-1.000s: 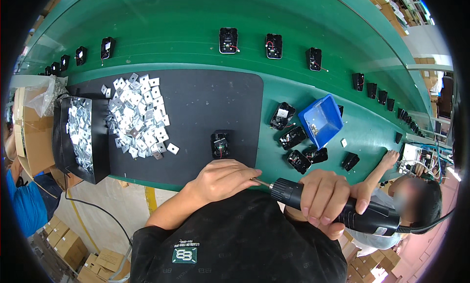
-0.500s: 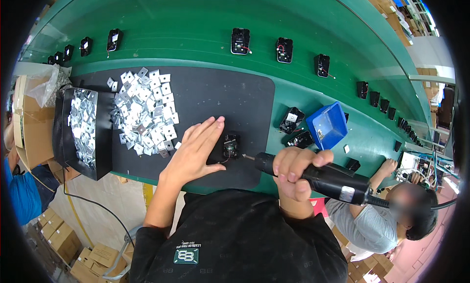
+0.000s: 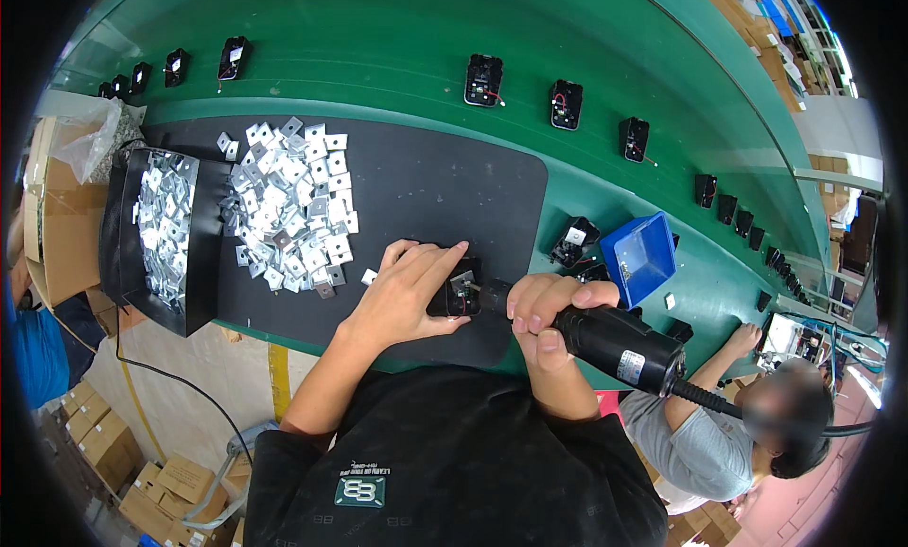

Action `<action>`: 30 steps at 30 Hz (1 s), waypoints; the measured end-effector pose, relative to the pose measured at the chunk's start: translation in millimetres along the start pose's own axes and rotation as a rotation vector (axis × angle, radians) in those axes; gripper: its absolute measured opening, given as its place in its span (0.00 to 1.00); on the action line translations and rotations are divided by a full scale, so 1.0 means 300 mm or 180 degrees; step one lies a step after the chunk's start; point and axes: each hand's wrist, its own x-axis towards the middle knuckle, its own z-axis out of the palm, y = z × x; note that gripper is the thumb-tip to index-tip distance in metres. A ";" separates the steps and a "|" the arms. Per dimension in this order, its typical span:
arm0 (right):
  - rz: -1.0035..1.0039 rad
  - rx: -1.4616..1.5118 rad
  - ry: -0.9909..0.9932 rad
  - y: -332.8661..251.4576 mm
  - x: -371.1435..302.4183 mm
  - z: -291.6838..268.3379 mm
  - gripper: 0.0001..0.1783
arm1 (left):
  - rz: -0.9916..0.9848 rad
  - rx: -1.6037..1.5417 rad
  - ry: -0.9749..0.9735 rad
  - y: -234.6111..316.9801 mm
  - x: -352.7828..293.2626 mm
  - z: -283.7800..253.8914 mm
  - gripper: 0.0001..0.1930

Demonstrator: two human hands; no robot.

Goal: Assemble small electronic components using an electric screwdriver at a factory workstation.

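On the dark mat in front of me lies a small open black plastic housing [image 3: 462, 300] with parts inside. My left hand [image 3: 407, 292] is closed around it, fingers along its far left side and thumb at its near edge. My right hand [image 3: 551, 315] grips a black corded electric screwdriver [image 3: 619, 345], held slanting, its bit pointing left into the housing. Whether the bit touches a screw is too small to tell. Left of my left hand, a heap of square metal plates with holes [image 3: 293, 207] is spread on the mat [image 3: 416, 178].
A black bin [image 3: 203, 254] of metal plates stands at the left. To the right are a blue tray [image 3: 639, 260] and several black housings [image 3: 573, 242]. More housings [image 3: 483, 80] line the green conveyor [image 3: 378, 55]. A co-worker in grey [image 3: 705, 443] is at the right.
My right hand has brought the screwdriver left, so its bit now reaches the housing. My left hand has shifted slightly right and closed around the housing. The view has shifted a little.
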 end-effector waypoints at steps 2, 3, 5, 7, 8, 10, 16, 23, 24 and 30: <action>0.0044 0.0002 0.0091 0.001 -0.001 0.001 0.24 | -0.0007 -0.0055 0.0094 0.001 0.004 -0.001 0.40; 0.0043 0.0005 0.0093 0.001 0.000 0.001 0.24 | -0.0008 -0.0052 0.0093 0.001 0.006 -0.001 0.40; 0.0067 0.0019 0.0110 0.000 -0.001 0.001 0.23 | -0.0025 -0.0132 0.0101 0.000 0.009 -0.002 0.39; 0.0055 0.0029 0.0118 0.003 0.004 0.004 0.23 | -0.0013 -0.0165 0.0103 -0.001 0.013 -0.002 0.39; 0.0046 0.0039 0.0123 0.005 0.007 0.006 0.23 | -0.0002 -0.0199 0.0107 -0.001 0.015 -0.002 0.39; 0.0032 0.0028 0.0139 0.013 0.004 0.005 0.23 | 0.0003 -0.0197 0.0094 0.001 0.018 -0.003 0.38; 0.0082 0.0025 0.0092 0.013 0.009 0.001 0.23 | 0.0037 -0.0231 0.0070 -0.002 0.018 0.003 0.38; 0.0162 0.0042 0.0151 0.013 0.011 0.003 0.23 | 0.0038 -0.0261 0.0011 -0.006 0.011 0.006 0.38; 0.0167 0.0037 0.0148 0.012 0.012 0.003 0.23 | 0.0037 -0.0268 0.0014 -0.006 0.013 0.006 0.38; 0.0203 0.0014 0.0200 0.013 0.014 0.007 0.23 | 0.0042 -0.0288 0.0062 -0.007 0.009 0.009 0.38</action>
